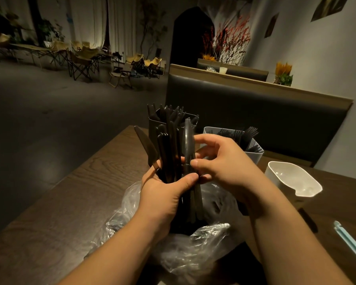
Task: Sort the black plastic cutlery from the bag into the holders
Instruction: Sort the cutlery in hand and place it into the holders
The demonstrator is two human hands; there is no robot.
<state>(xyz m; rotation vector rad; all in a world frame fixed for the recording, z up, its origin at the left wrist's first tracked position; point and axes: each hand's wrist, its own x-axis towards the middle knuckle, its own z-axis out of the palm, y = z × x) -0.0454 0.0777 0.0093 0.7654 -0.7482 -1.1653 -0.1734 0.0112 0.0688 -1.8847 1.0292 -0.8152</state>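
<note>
Gripped upright by the left hand (164, 194) above the crinkled clear plastic bag (193, 254), the bundle of black plastic cutlery (169, 153) fans out for picking. The right hand (224, 161) pinches one black plastic knife (188, 140), likely to sort it.

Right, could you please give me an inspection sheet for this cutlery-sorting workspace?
Surface: dark wooden table, bearing everything.
Job's things: clear plastic bag below the hands; bundle of black plastic cutlery; dark square holder and pale square holder behind, both holding cutlery.
Clutter: white plastic tub, light blue strip, right side.
Hands: left hand grips the bundle; right hand pinches one black plastic knife in it.
Cables: nothing seen.
Surroundings: black padded bench, folding chairs beyond.
</note>
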